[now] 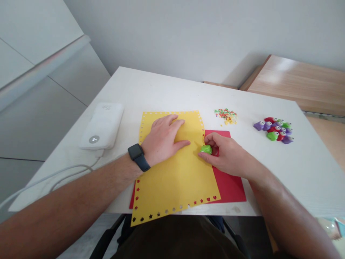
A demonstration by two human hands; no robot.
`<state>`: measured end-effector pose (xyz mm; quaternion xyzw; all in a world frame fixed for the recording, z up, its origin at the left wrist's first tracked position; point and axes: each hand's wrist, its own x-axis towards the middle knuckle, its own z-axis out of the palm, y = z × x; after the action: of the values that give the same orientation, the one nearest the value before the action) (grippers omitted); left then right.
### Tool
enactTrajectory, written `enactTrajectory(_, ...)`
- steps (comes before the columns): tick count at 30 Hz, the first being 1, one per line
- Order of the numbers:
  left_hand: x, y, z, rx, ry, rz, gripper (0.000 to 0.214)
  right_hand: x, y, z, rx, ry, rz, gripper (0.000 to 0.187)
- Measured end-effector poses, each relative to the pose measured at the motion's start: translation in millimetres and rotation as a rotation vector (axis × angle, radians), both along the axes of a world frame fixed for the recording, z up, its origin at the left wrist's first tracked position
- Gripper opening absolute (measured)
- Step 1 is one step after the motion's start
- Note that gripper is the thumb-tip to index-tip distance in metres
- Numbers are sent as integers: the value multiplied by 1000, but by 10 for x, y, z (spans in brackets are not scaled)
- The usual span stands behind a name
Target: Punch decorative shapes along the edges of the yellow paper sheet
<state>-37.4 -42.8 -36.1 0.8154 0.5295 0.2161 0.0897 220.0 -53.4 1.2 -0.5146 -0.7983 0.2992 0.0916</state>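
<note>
A yellow sheet of paper (178, 183) lies on the table with small punched shapes, stars and hearts among them, along its edges. My left hand (165, 138) rests on its upper middle, fingers spread. At the sheet's right edge, my right hand (226, 153) grips a green craft punch (206, 149) between thumb and fingers. The paper's edge bends up slightly at the punch; how far it sits in the slot is hidden. Beneath the yellow sheet is red paper (229, 185), showing at the right and the lower left.
Small coloured paper cut-outs (226, 116) lie behind my right hand. Several purple, red and green craft punches (276, 129) cluster at the right. A white power bank (104, 126) with cables (78, 167) stands at the left. The white table (161, 90) meets a wooden cabinet (302, 77) at the right.
</note>
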Motion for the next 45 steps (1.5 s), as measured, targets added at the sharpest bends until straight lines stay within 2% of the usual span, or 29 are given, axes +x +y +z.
enactTrajectory(9,-4,6,-16,4,5,37,68,-13,18,19,12,-148,-19,43)
enactTrajectory(17,-14,35,-4,-17,-25,51,67,-35,3,24,17,-98,14,27)
enactTrajectory(23,-52,74,11,0,-47,100,64,-18,24,6,9,-33,31,27)
enactTrajectory(29,-57,81,54,-3,-69,93,52,18,36,-64,-7,65,18,27)
enactTrajectory(32,-59,78,90,4,-74,154,53,19,45,-83,-14,99,7,29)
enactTrajectory(37,-107,91,162,-25,-45,351,63,25,60,-108,-56,171,-17,28)
enactTrajectory(45,-222,188,181,-9,-160,398,64,59,73,-140,-134,245,-48,34)
